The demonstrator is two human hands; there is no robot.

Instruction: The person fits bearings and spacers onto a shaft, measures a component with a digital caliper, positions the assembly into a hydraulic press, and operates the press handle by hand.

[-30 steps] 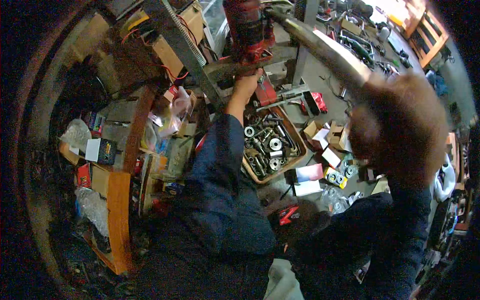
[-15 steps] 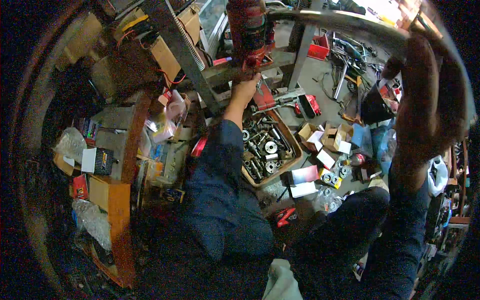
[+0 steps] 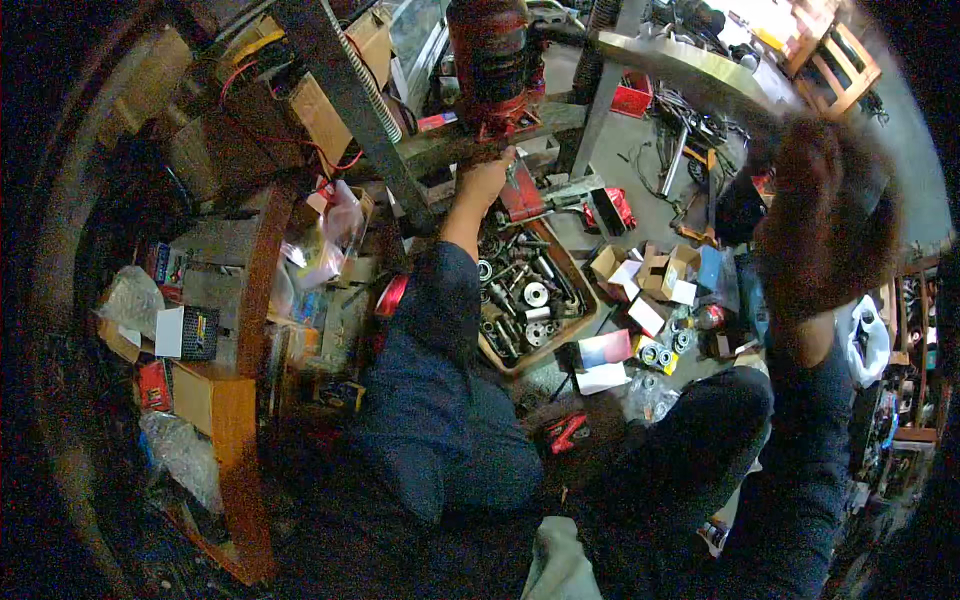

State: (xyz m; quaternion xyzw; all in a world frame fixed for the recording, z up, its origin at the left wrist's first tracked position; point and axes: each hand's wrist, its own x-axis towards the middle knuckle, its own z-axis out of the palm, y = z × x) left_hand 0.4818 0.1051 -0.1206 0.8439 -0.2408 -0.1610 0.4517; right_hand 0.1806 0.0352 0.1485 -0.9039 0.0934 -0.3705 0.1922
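My left hand (image 3: 484, 184) reaches forward to the underside of a red and black hydraulic jack (image 3: 488, 60), which is set in a steel press frame (image 3: 366, 110). Its fingers are closed around something small that I cannot make out. Out to the right, my right hand (image 3: 830, 215) is raised and smeared by motion. It is wrapped round the end of a long metal bar (image 3: 690, 62) that runs across to the jack. Beside my left hand lies a red metal tool (image 3: 522, 192) with a shiny shaft.
Below my left hand sits a tray (image 3: 592, 312) of greasy gears and metal parts. Opened cardboard boxes (image 3: 672, 270), bearings (image 3: 656, 356) and a red-handled tool (image 3: 566, 432) lie on the floor. A wooden bench (image 3: 232, 420) with packages stands at left, a white bag (image 3: 868, 340) at right.
My right hand and the bar's end have swung downward and a little left. My left hand stays at the jack's underside. The whole view has shifted slightly.
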